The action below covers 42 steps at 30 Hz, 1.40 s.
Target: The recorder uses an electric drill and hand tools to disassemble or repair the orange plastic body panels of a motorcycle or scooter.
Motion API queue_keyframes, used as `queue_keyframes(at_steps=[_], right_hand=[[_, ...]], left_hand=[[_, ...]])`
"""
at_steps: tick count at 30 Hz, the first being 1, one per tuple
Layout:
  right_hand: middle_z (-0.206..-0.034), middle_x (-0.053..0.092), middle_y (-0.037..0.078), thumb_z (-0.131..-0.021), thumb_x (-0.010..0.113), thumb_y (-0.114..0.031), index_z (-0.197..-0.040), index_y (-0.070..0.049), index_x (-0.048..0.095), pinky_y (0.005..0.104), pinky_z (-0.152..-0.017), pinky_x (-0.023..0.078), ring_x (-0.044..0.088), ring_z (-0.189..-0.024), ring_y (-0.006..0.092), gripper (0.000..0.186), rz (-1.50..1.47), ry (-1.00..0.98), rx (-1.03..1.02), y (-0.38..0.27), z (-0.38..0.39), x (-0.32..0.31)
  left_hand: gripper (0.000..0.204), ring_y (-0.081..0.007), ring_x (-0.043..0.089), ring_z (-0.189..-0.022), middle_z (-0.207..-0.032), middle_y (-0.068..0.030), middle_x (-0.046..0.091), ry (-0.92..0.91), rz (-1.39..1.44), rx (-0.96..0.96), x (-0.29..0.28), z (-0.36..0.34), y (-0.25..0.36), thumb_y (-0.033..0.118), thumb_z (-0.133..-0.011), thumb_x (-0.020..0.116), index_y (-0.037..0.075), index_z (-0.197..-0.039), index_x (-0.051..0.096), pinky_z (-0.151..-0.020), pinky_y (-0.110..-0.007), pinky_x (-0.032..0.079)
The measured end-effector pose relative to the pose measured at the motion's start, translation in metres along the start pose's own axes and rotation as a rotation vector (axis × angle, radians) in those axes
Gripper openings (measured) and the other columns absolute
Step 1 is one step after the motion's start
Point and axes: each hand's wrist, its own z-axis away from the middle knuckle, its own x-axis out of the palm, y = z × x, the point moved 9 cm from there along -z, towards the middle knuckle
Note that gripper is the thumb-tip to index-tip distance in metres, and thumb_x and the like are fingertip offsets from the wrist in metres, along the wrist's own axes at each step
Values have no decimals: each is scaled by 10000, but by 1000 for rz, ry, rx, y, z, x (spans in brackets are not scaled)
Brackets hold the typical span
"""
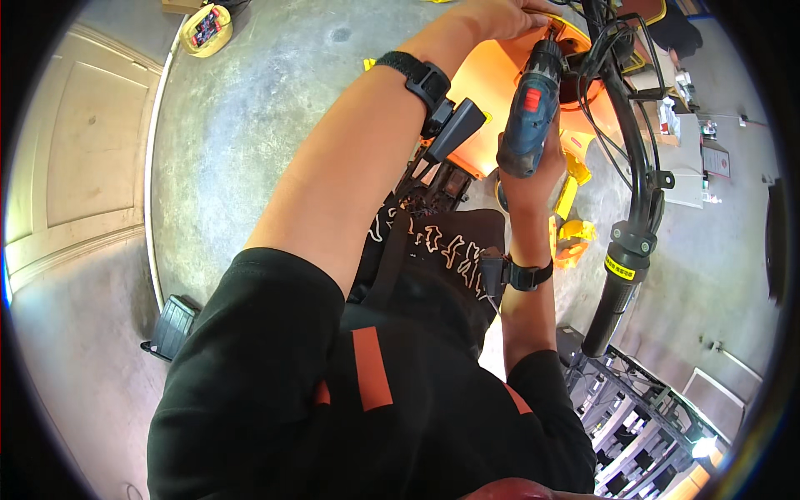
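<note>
My right hand (pixel 533 175) grips a blue-and-black cordless drill (pixel 531 112) with a red button, pointed up at the upper part of an orange vehicle body panel (pixel 475 92). My left hand (pixel 517 18) reaches to that panel's top beside the drill's tip, fingers curled; what they hold is too small to make out. Black cables (pixel 602 58) run beside the drill along a dark metal handlebar (pixel 633 158), whose black grip (pixel 606 318) points toward me.
A yellow bowl-shaped item (pixel 206 37) and a dark plastic case (pixel 175 325) lie on the floor (pixel 242 125) at left, near a pale door (pixel 87 133). Yellow parts (pixel 573 233) lie beyond my right arm. A person (pixel 667 33) is at upper right; a metal rack (pixel 633 425) stands at lower right.
</note>
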Motion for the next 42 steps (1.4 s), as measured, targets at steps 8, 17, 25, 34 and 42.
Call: queue_keyframes(at_steps=[8,17,25,34,42], right_hand=[[-1291,569,250,-711,760,-165,-1263,27,518,385,-766,559,675,-964,366,633,41,70,-92,-11,-1,-4],[-1180,628,245,-688,749,-118,-1331,36,487,402,-734,564,682,-883,381,711,53,77,-19,-20,-9,-5],[-1147,642,234,-693,763,-147,-1316,36,496,395,-730,567,681,-890,374,702,85,64,-18,-18,-8,-4],[-1317,534,240,-708,756,-123,-1421,26,340,411,-850,534,614,-1089,381,839,35,2,69,-23,-9,3],[-1057,651,236,-718,718,-67,-1435,11,345,428,-762,542,657,-920,414,812,20,-38,177,-21,-6,16]], left_hand=[[247,-241,666,-863,-944,-113,713,268,-135,28,-4,18,3,200,-897,628,201,-1128,714,-787,-328,521],[227,-263,675,-858,-962,-175,700,355,66,79,-5,25,16,107,-877,627,107,-1086,717,-809,-327,499],[243,-252,663,-898,-965,-133,701,333,113,52,-4,27,16,116,-891,621,137,-1116,711,-841,-313,487],[294,-284,656,-960,-1046,-131,695,200,-116,0,-4,27,14,236,-964,573,176,-1246,628,-875,-335,483],[272,-230,657,-930,-1041,-106,704,135,-111,-99,-6,25,6,264,-955,599,169,-1202,661,-863,-309,483]])
